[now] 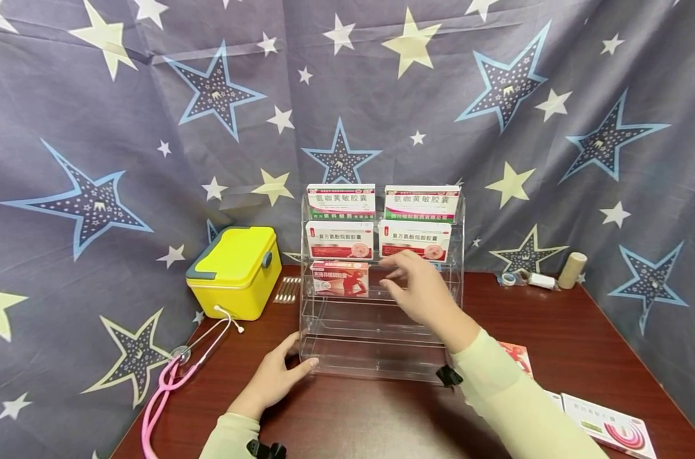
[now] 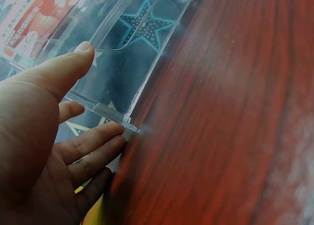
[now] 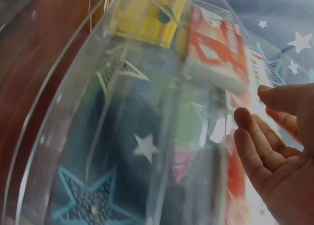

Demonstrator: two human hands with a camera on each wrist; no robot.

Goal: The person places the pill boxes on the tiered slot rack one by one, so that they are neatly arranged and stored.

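Observation:
A clear acrylic tiered rack [image 1: 376,360] stands on the table. Its top tier bears two white-and-green medicine boxes [image 1: 342,203], and the tier below has two white-and-red medicine boxes [image 1: 414,241]. On the third tier sits one red-and-white medicine box [image 1: 340,280] at the left. My right hand [image 1: 419,290] hovers in front of that tier, right of the red box, its fingers loosely bent and holding nothing. At the rack's lower left corner is my left hand [image 1: 273,376], thumb and fingers extended. In the left wrist view the fingers [image 2: 93,141] lie by the rack's edge; contact is unclear.
A yellow lidded box [image 1: 233,274] and a pink stethoscope [image 1: 169,376] are at the left, with cotton swabs [image 1: 288,290] beside the rack. More medicine boxes [image 1: 608,424] lie at the right front, partly behind my sleeve. A bandage roll [image 1: 572,270] and tape [image 1: 507,279] stand back right.

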